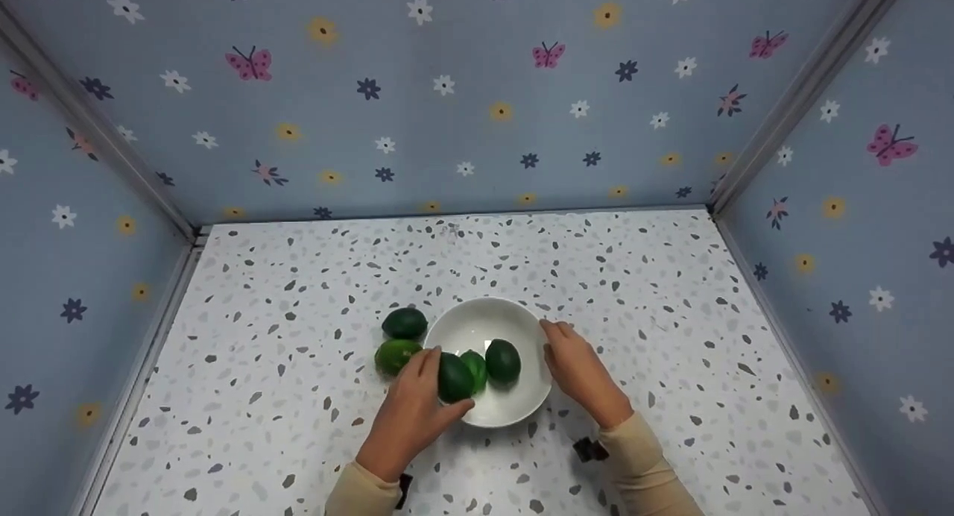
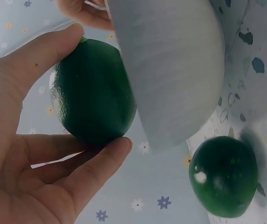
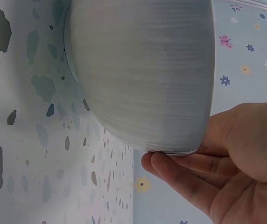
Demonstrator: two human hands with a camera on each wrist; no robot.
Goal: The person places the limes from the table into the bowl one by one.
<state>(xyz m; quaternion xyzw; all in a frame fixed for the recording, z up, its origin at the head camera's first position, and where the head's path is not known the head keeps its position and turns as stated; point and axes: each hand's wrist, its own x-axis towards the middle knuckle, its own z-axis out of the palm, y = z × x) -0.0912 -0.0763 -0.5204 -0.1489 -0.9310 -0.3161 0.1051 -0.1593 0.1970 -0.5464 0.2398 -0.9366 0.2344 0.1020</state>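
A white bowl stands on the speckled tabletop. My left hand pinches a dark green avocado between thumb and fingers, over the bowl's left rim. In the left wrist view this avocado is egg-shaped, with a pale green stem end under the thumb. On the bowl's right side, my right hand holds the rim; the right wrist view has its fingers against the bowl's edge, with the thumb largely hidden. Inside the bowl lie another dark avocado and a brighter green fruit, partly covered.
Just left of the bowl, a dark green fruit and a yellowish-green one lie close together on the table. Blue flowered panels close in the back and both sides.
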